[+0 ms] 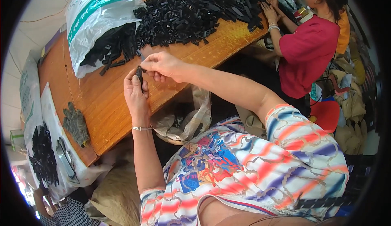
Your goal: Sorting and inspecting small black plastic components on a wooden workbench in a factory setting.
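Black piece (139, 76): where does it sit?

Left of centre in the frame, held roughly upright over the table (116, 97).

State of the fingers?

Left hand (137, 88): fingers curled closed around the piece, thumb laid along it. Right hand (165, 66): thumb and forefinger pinched together at its upper end; cannot tell whether they grip anything else.

And the surface?

Orange-brown wood, running from lower left to upper right, worn to yellow patches at upper right. Black heap (179, 20) along upper middle. White sack (99, 12) with green band, upper left, open, black pieces spilling out. Grey glove (76, 124) at left.

Room?

Person in red shirt (311, 51), upper right, hands near the heap. Red seat (328, 115) at right. Pale bag (197, 118) below the table edge, near centre.
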A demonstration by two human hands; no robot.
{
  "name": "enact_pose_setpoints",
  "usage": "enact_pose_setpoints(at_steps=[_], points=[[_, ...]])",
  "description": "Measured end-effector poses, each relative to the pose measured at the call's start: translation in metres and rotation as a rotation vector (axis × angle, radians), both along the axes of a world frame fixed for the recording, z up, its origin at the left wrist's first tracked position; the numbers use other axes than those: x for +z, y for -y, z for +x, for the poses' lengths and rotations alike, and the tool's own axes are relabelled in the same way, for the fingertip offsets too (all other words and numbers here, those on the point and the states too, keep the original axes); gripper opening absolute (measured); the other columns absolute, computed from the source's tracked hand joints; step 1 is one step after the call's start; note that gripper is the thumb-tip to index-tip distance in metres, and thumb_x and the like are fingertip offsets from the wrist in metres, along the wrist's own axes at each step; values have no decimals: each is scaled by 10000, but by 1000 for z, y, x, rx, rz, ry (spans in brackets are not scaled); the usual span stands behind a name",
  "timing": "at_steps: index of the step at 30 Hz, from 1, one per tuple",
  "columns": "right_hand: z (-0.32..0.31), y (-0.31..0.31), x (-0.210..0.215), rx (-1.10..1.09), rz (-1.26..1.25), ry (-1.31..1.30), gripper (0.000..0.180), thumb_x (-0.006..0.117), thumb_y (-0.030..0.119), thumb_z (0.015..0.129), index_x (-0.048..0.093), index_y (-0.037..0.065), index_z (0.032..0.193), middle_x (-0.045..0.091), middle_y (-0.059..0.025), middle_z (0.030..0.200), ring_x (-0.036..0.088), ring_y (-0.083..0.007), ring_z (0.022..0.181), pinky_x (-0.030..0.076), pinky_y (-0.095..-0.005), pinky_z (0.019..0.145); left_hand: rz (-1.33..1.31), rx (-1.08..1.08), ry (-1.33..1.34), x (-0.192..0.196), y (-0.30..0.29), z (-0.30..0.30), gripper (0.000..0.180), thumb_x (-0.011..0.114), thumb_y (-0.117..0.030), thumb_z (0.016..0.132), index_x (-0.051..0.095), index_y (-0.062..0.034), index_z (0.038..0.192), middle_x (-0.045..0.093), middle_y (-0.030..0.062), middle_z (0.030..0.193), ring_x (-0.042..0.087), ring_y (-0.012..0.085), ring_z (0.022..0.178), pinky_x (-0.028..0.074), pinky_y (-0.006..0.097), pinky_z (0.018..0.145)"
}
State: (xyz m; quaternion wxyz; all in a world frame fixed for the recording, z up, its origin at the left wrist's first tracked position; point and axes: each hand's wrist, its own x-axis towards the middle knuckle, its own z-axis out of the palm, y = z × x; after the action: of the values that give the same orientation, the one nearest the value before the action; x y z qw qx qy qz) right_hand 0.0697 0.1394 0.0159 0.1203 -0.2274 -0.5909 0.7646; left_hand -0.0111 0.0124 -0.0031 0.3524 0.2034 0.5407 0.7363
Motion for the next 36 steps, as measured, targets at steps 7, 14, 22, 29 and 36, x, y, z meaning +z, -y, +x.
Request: enact_pose_setpoints(at_steps=[7, 14, 22, 29, 36], points=[[4, 25, -22, -27, -119, -105, 164, 660, 222, 880, 634, 74, 812, 565, 24, 646, 479, -43, 517, 346, -186, 417, 31, -32, 213, -1, 14, 31, 271, 405, -234, 1010, 487, -88, 1223, 437, -54, 681, 335, 13, 499, 248, 156, 416], [44, -20, -2, 362, 371, 190, 249, 669, 232, 838, 666, -15, 875, 643, -44, 688, 573, -85, 520, 455, -230, 470, -276, -136, -454, -37, 74, 70, 280, 460, -162, 964, 477, -61, 1224, 511, 39, 685, 465, 130, 553, 370, 247, 493], [2, -89, -46, -347, 1345, 300, 179, 705, 179, 764, 668, 60, 894, 633, -129, 913, 624, -304, 864, 498, -409, 762, -567, -225, -1326, -35, 85, 64, 202, 602, -142, 848, 598, -92, 1044, 625, 127, 934, 621, 321, 816, 507, 392, 651], [8, -79, -41, -383, 1361, 155, 144, 678, 109, 768, 567, 38, 825, 599, -143, 833, 613, -355, 778, 497, -437, 678, -474, 57, -1368, 15, -13, -2, 212, 585, -215, 884, 583, -61, 1030, 617, 148, 954, 613, 347, 831, 492, 396, 679], [14, -52, -34, -317, 1161, 77, 181, 685, 115, 768, 569, 16, 866, 643, -169, 784, 632, -352, 773, 503, -408, 671, -811, 75, -1253, 1, -79, -35, 309, 657, -265, 828, 552, -47, 1021, 622, 158, 984, 612, 351, 899, 487, 422, 760]])
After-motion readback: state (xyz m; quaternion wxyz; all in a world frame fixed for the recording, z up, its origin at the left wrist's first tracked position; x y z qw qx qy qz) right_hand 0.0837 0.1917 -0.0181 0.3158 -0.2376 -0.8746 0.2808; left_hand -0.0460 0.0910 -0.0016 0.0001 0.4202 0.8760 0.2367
